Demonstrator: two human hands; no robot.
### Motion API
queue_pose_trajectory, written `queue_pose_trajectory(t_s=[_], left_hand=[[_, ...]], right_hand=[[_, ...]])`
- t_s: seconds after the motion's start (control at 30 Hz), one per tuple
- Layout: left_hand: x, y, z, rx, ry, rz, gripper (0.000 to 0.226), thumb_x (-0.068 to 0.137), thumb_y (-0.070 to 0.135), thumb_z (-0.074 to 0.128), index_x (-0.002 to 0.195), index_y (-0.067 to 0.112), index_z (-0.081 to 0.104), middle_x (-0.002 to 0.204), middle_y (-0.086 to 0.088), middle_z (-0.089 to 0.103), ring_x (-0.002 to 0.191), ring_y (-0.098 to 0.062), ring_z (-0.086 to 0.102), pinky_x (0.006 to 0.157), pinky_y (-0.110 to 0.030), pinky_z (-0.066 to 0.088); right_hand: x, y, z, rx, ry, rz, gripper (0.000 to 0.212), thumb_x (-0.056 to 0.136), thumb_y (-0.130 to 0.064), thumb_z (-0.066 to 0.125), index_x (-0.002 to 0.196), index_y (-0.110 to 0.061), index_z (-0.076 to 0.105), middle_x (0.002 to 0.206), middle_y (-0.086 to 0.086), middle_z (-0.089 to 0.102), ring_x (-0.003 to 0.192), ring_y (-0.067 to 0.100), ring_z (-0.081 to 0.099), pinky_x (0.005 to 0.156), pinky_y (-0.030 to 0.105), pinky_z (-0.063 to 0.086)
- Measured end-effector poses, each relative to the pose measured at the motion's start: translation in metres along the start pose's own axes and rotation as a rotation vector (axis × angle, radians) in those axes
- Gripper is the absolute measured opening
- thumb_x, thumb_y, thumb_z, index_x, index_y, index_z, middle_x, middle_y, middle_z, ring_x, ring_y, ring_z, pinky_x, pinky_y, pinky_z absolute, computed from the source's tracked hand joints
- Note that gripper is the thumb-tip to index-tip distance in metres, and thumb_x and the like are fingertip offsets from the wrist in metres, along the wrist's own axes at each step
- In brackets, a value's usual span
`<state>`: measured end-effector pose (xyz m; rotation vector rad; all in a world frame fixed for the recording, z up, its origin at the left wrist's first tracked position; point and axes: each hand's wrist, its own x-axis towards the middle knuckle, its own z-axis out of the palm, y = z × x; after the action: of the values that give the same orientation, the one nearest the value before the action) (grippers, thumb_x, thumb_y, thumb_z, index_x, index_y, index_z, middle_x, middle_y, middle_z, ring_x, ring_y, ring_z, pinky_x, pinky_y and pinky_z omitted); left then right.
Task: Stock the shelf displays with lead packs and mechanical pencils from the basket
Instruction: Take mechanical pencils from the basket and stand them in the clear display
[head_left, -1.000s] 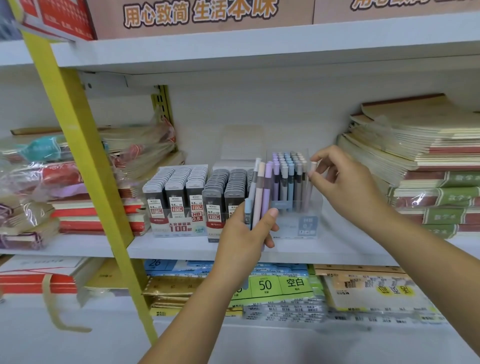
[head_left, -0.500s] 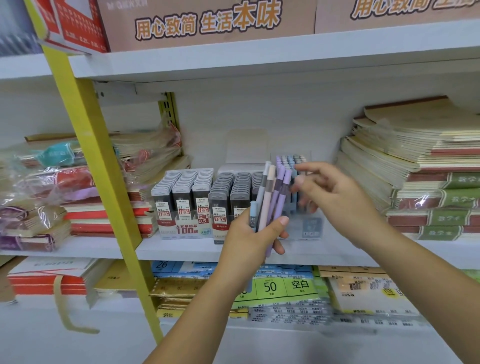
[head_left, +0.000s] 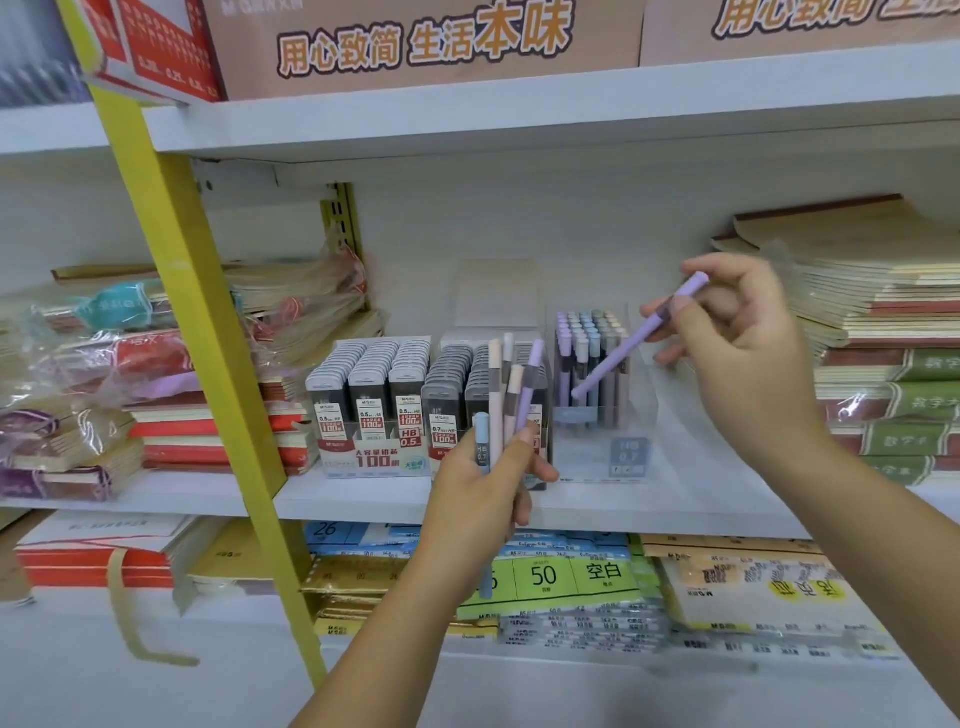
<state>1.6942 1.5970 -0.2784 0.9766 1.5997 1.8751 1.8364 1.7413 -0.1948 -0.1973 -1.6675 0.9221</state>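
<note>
Many notebooks (head_left: 883, 322) right of pencil box (head_left: 626, 457)

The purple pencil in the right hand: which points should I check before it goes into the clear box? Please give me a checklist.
1. Right hand pinches the purple pencil securely: ok.
2. Pencil upright for insertion: not ok; it is tilted, tip toward the clear box.
3. Free slot among the standing pencils: cannot tell.
4. Nothing between tip and box: ok.
5. Left hand grips its pencil bundle: ok.
</note>
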Motion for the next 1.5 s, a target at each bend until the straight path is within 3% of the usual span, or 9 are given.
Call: queue_pose_trajectory(t_s=[0.3,0.57,0.7,0.8,0.93,1.1,1.23,1.33,1.5], left_hand=[[-0.002,-0.001,-0.009,-0.034,0.040,-0.026,0.013,0.099,0.035,0.059,0.100,0.023,0.063,0.077,-0.001,0.075,0.039,-0.007,0.035,0.036,-0.018,0.029],[-0.001,-0.003,-0.013,-0.003,0.037,-0.029,0.019,0.099,0.038,0.058,0.101,0.020,0.061,0.071,0.004,0.072,0.039,-0.006,0.035,0.037,-0.019,0.030],[-0.001,-0.003,-0.014,-0.010,0.023,-0.025,0.018,0.099,0.038,0.058,0.101,0.020,0.060,0.071,0.004,0.072,0.039,-0.006,0.036,0.038,-0.019,0.031],[-0.002,-0.002,-0.014,0.002,0.004,-0.034,0.028,0.099,0.040,0.058,0.101,0.013,0.060,0.058,0.007,0.066,0.038,-0.005,0.036,0.037,-0.018,0.032],[-0.003,-0.001,-0.014,-0.051,-0.013,-0.039,0.020,0.098,0.040,0.061,0.102,0.020,0.061,0.076,0.002,0.074,0.041,-0.007,0.043,0.038,-0.018,0.033],[-0.007,-0.001,-0.014,-0.062,-0.096,-0.009,0.019,0.094,0.048,0.062,0.102,0.030,0.065,0.085,0.000,0.076,0.049,-0.008,0.054,0.041,-0.018,0.037],[-0.007,-0.001,-0.009,-0.037,-0.152,0.020,0.013,0.091,0.052,0.063,0.095,0.042,0.069,0.087,-0.001,0.076,0.050,-0.008,0.053,0.042,-0.018,0.038],[-0.006,0.000,-0.006,-0.042,-0.170,0.021,0.013,0.091,0.050,0.062,0.096,0.041,0.069,0.087,0.001,0.075,0.052,-0.007,0.054,0.043,-0.018,0.038],[-0.005,0.001,-0.011,-0.022,-0.072,-0.010,0.020,0.096,0.046,0.061,0.104,0.027,0.063,0.089,0.001,0.077,0.052,-0.006,0.054,0.043,-0.018,0.040]], right_hand=[[-0.002,0.015,0.023,-0.491,-0.416,-0.037,0.017,0.097,-0.022,0.052,0.111,-0.033,0.050,0.097,-0.011,0.070,0.089,0.013,0.068,0.079,0.047,0.055],[0.006,0.022,0.029,-0.474,-0.416,-0.026,0.025,0.096,-0.023,0.055,0.109,-0.037,0.040,0.085,-0.009,0.071,0.082,0.015,0.068,0.076,0.045,0.055],[0.009,0.028,0.034,-0.603,-0.343,-0.082,0.027,0.090,-0.026,0.065,0.100,-0.041,0.045,0.084,-0.012,0.063,0.071,0.001,0.059,0.059,0.019,0.043],[0.011,0.032,0.038,-0.793,-0.282,-0.189,0.021,0.086,-0.034,0.067,0.102,-0.037,0.054,0.093,-0.012,0.044,0.069,0.004,0.047,0.054,0.020,0.034],[0.009,0.035,0.043,-0.922,-0.293,-0.124,0.022,0.088,-0.035,0.066,0.109,-0.032,0.059,0.096,-0.011,0.039,0.074,0.010,0.047,0.058,0.027,0.039],[-0.004,0.026,0.043,-0.705,-0.225,-0.161,0.018,0.096,-0.027,0.056,0.112,-0.024,0.064,0.095,-0.011,0.049,0.074,-0.004,0.049,0.060,0.013,0.035],[-0.018,0.006,0.046,-0.124,-0.316,0.166,0.016,0.094,-0.028,0.059,0.108,-0.036,0.061,0.086,-0.005,0.071,0.075,0.006,0.065,0.059,0.015,0.048],[-0.022,-0.002,0.049,0.033,-0.341,0.251,0.019,0.092,-0.017,0.062,0.107,-0.028,0.062,0.081,-0.002,0.074,0.071,0.010,0.069,0.057,0.021,0.053],[-0.003,-0.017,0.032,0.097,-0.010,0.110,0.012,0.098,-0.011,0.052,0.104,-0.021,0.052,0.080,0.000,0.070,0.069,0.013,0.069,0.055,0.022,0.055]])
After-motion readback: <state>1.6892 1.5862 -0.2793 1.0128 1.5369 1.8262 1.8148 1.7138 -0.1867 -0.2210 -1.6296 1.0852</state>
